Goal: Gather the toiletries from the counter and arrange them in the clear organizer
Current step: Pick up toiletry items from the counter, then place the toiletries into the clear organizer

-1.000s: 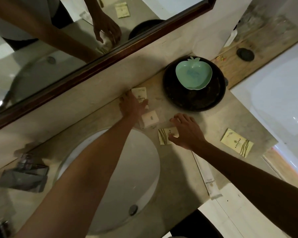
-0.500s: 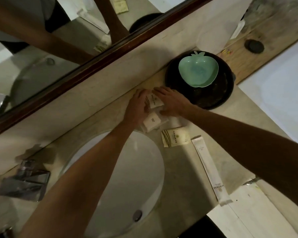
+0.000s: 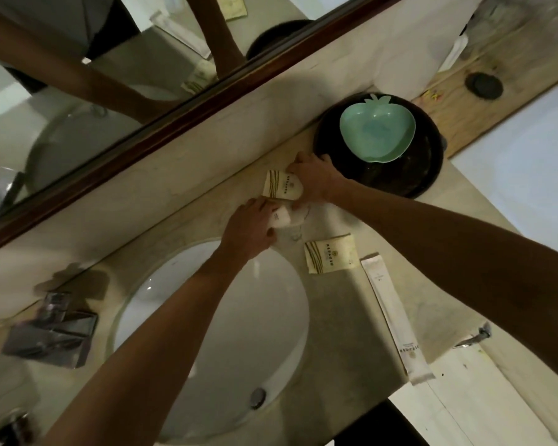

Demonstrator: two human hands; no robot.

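Sachets and clear organizer sit together at the back of the tabletop (image 3: pixel 351 323), between sink (image 3: pixel 213 333) and dark round tray (image 3: pixel 426 175). Clear organizer (image 3: pixel 298 217) is barely legible: a faint transparent outline under both hands; compartments cannot be told. Right hand (image 3: pixel 316 181) pinches a cream printed sachet (image 3: pixel 282 185), fingers closed on its right edge, sachet at or just over the organizer's far side. Left hand (image 3: pixel 250 228) is curled around a small white packet (image 3: pixel 281 218), holding it at the organizer. Step in hand, as judged: placing these two items. Not yet gathered: a second printed sachet (image 3: pixel 331 257) just beside the organizer, and a long white sleeve packet (image 3: pixel 397 320) toward the tabletop's near edge. Green apple-shaped dish (image 3: pixel 377 132) rests on the tray, untouched. Next move likely calls for releasing both items, then reaching for the near sachet.
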